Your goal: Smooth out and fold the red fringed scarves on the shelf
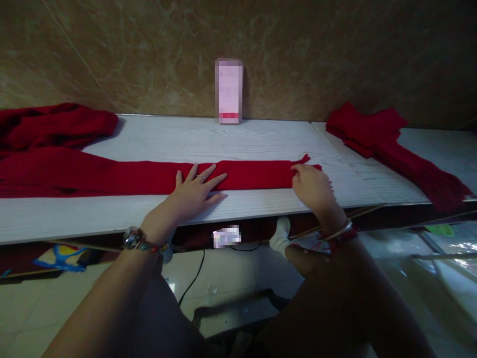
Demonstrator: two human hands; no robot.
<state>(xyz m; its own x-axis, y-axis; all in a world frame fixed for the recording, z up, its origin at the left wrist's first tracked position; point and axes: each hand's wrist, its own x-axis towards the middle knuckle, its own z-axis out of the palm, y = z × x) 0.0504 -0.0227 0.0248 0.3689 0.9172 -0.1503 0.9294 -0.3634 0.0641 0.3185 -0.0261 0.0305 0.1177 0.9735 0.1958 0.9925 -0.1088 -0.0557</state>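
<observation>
Smoothing this red strip (257, 175) seems best done, to my eye, with the left grip (193, 195) weighing on it evenly while the right grip (312, 185) squares the fringe (304, 160) without tugging the long edges askew. The left grip lies flat on the strip, fingers fanned, thumb past the near edge, grasping nothing. The right grip curls down at the fringed end; I can't tell whether its fingertips pinch the fabric or merely rest there. Left of the left grip, the strip widens beside a crumpled red heap (67, 124). Right of the right grip lies another red cloth (367, 134). Beyond both, a blurred pink object (229, 92) stands against the wall (149, 54) behind the white tabletop (179, 139).
</observation>
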